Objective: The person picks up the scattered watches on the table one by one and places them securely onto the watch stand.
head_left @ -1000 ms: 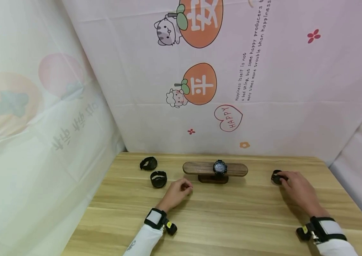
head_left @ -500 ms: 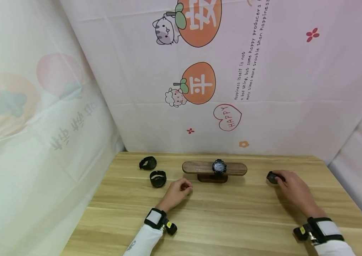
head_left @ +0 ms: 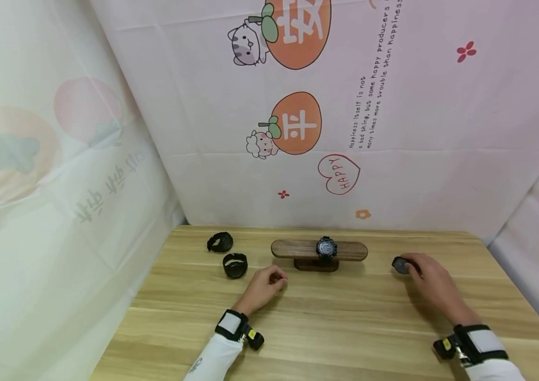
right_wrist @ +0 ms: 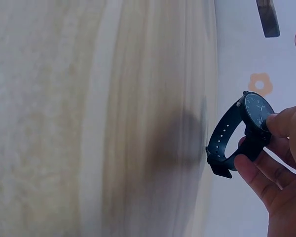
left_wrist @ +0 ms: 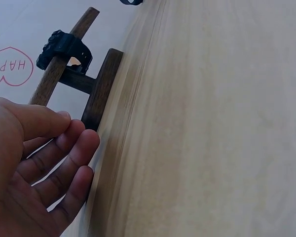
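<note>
My right hand (head_left: 433, 283) pinches a black wristwatch (right_wrist: 228, 129) with a round dark dial; in the right wrist view the thumb lies at the dial's edge and the fingers are behind the buckled strap. The left hand (head_left: 261, 288) rests near the table's middle with loosely curled fingers and nothing in them. Just beyond it stands a dark wooden watch stand (head_left: 293, 250), a rounded bar on a base. Around that bar, right of centre, sits a chunky black watch (head_left: 326, 247), its strap looped over the wood in the left wrist view.
Two more black watches lie on the table's left side, a rear watch (head_left: 221, 242) and a nearer watch (head_left: 235, 265). The light wooden table (head_left: 336, 328) ends at a printed white cloth (head_left: 407, 185) behind. Cloth also hangs at both sides.
My right hand has carried the wristwatch a little to the left, and its dial now shows more. The left hand has stayed in place.
</note>
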Demonstrator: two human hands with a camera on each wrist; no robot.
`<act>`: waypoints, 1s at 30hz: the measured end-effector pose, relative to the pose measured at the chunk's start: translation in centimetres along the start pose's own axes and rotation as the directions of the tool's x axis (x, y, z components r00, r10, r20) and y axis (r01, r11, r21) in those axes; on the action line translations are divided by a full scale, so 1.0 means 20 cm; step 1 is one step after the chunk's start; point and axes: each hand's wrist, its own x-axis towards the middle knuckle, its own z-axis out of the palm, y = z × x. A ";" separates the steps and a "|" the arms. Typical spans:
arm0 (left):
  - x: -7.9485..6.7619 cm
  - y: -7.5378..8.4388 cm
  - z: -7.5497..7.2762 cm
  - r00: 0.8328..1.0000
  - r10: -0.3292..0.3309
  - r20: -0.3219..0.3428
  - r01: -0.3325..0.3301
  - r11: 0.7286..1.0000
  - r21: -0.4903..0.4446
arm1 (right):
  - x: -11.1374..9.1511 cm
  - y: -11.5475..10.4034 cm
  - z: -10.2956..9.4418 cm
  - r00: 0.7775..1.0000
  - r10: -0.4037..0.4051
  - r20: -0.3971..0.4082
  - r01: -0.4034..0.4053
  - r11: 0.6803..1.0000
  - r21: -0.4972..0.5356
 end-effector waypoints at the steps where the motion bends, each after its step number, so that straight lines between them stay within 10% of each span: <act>1: 0.00 0.00 0.00 1.000 -0.001 0.003 0.001 1.000 0.000 | 0.00 0.00 0.00 1.000 -0.003 -0.002 0.003 1.000 0.001; 30: 0.02 0.03 0.04 1.000 0.017 0.017 -0.016 1.000 -0.017 | 0.02 -0.17 0.05 0.999 -0.026 0.031 0.024 0.999 0.035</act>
